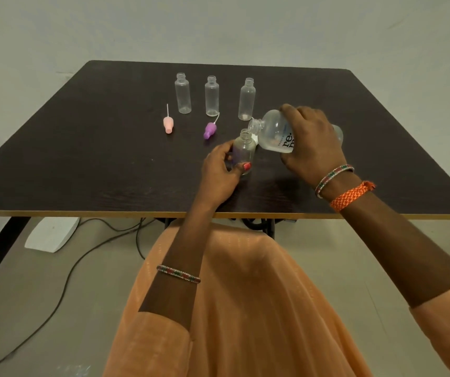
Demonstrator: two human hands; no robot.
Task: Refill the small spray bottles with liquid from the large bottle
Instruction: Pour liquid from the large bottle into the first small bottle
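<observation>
Pouring is the step in hand: the right hand (311, 142) wraps around the large bottle (275, 131) and holds it tipped nearly on its side, neck pointing toward 9 o'clock, so its open mouth sits just above the mouth of the small bottle (243, 151) below. The left hand (221, 170) grips that small bottle between thumb and fingers, low on its body, standing it upright on the tabletop (82, 159); I judge this is to keep the light container from tipping or sliding while liquid comes in through such a narrow neck. Whether liquid is actually flowing cannot be told; the large bottle holds some clear liquid pooled along its lower side.

At 12 o'clock from the hands, three more small bottles stand upright and uncapped in a row: left bottle (183, 93), middle bottle (211, 96) and right bottle (246, 99), apparently empty and waiting their turn with mouths ready. Their spray tops are parked out of the pouring path: a pink cap (168, 124) at about 10 o'clock of the held bottle, and a purple cap (210, 130) nearer, both lying on the tabletop with dip tubes pointing away from the person. The main risk looks like a spill past the narrow opening.
</observation>
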